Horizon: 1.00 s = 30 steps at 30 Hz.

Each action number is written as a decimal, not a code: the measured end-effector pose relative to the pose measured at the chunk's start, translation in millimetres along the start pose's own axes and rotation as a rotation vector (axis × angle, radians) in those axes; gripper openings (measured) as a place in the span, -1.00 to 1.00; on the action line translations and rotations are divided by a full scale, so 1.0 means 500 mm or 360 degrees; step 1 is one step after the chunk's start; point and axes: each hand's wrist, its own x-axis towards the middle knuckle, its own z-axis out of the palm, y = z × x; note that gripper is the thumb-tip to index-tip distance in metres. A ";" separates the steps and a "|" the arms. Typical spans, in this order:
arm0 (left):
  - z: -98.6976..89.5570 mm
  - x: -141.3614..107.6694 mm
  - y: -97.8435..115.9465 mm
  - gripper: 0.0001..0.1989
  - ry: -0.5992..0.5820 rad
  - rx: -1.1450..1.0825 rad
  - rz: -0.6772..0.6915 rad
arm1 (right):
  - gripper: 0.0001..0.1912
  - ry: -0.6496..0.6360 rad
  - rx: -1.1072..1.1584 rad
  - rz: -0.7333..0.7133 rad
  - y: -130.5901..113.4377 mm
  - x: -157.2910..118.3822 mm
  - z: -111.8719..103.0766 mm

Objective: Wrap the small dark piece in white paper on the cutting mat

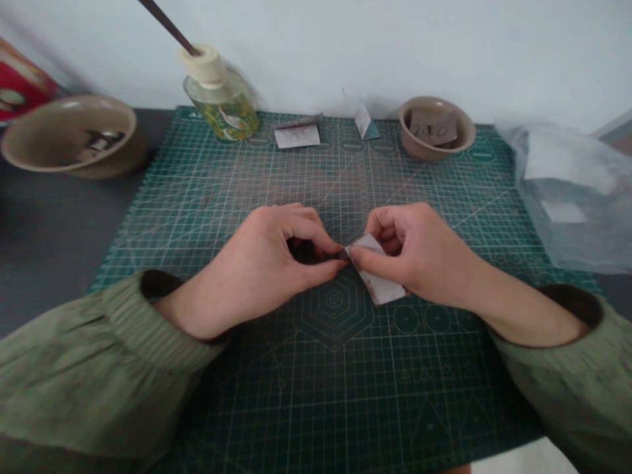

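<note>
A small whitish paper piece [382, 284] is held over the middle of the green cutting mat [276, 382]. My right hand [419, 250] pinches it near its upper left part, thumb on top, and its lower end juts out below the thumb. My left hand [281, 253] has thumb and index finger pressed together at the paper's left tip, where a small dark bit shows between the fingertips. The two hands' fingertips nearly meet. What lies under the right fingers is hidden.
Along the back stand a glass bottle [230, 108] with a dark stick, folded papers [297, 136] [365, 124] and a small bowl [429, 150] holding a marked card. A larger bowl [101, 161] is at left, a clear plastic bag [573, 197] at right.
</note>
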 end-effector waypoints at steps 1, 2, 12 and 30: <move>0.000 0.000 0.000 -0.94 0.0002 -0.0001 -0.0002 | -0.73 0.0019 0.0003 -0.0006 0.000 0.001 0.000; 0.000 0.001 0.000 -0.93 0.0003 -0.0002 -0.0003 | -0.73 0.0036 0.0002 -0.0012 0.000 0.001 0.000; -0.002 -0.001 0.000 -0.92 -0.0016 0.0015 0.0009 | -0.71 -0.0020 -0.0014 0.0009 0.005 0.004 -0.001; -0.003 0.001 0.001 -0.95 -0.0027 0.0020 -0.0021 | -0.73 0.0021 -0.0040 0.0041 0.000 0.002 -0.006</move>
